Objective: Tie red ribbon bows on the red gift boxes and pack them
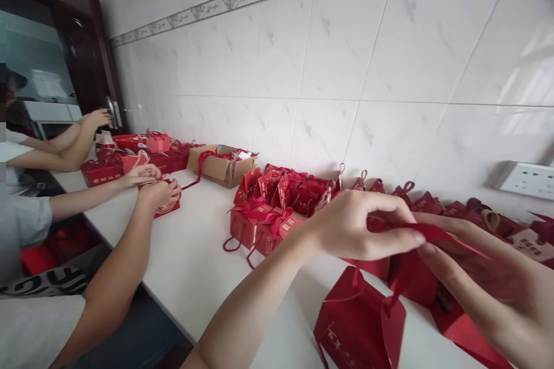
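Above a red gift box (357, 323) on the table, both my hands pinch a red ribbon (437, 233). My left hand (361, 225) has its thumb and forefinger closed on the ribbon. The fingertips of my right hand (463, 268) meet them there, also closed on it. From my fingers the ribbon runs down to the side of the box, and another stretch trails off to the right. The box's lower part lies outside the picture. My right hand's other fingers are partly hidden.
More red gift boxes (268, 225) stand along the tiled wall. A cardboard box (212, 167) holds red ribbon. On the left, a co-worker's hands (158, 184) work at a small red box, with another person's arms beyond. A white power socket (530, 179) is at the right.
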Demonstrator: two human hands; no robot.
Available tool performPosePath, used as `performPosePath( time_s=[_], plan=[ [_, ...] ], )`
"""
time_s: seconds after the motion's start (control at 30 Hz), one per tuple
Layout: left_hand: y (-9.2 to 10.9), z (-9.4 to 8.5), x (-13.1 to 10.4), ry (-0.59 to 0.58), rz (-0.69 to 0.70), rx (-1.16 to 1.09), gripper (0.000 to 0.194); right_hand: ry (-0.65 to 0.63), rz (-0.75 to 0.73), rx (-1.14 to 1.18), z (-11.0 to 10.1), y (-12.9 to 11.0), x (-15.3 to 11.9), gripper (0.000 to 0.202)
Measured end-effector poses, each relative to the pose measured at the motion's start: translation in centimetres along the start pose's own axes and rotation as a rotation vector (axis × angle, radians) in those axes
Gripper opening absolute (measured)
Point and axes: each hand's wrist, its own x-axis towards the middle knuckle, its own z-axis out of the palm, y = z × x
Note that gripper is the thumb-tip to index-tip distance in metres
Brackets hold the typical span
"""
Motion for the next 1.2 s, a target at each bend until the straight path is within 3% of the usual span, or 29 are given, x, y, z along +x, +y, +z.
performPosePath(
  time_s=[0.1,0.37,0.67,0.8,0.93,1.1,1.2],
  plan=[
    [-0.3,0.1,0.0,0.017,0.036,-0.039,0.013,-0.114,0.058,0.059,-0.2,-0.8,0.1,0.021],
    [-1.1,0.6,0.4,0.058,0.157,-0.124,0.010,-0.078,0.112,0.178,0.6,-0.7,0.6,0.015],
    [-1.7,0.0,0.7,0.071,0.037,-0.351,0.018,-0.027,0.177,0.200,0.4,-0.8,0.5,0.008],
    [-1.6,0.4,1.0,0.148,-0.172,-0.403,0.021,0.048,0.144,0.114,0.3,-0.8,0.3,0.004],
    [-1.5,0.8,1.2,0.124,-0.301,-0.577,0.023,0.116,0.013,-0.019,0.4,-0.8,0.2,0.003],
    [-1.2,2.1,1.4,0.074,-0.327,-0.802,0.020,0.181,-0.011,0.051,0.3,-0.9,0.1,0.008],
    [-1.0,3.4,1.4,0.154,-0.300,-0.810,0.018,0.255,0.000,0.078,0.2,-1.0,0.2,0.018]
  ],
)
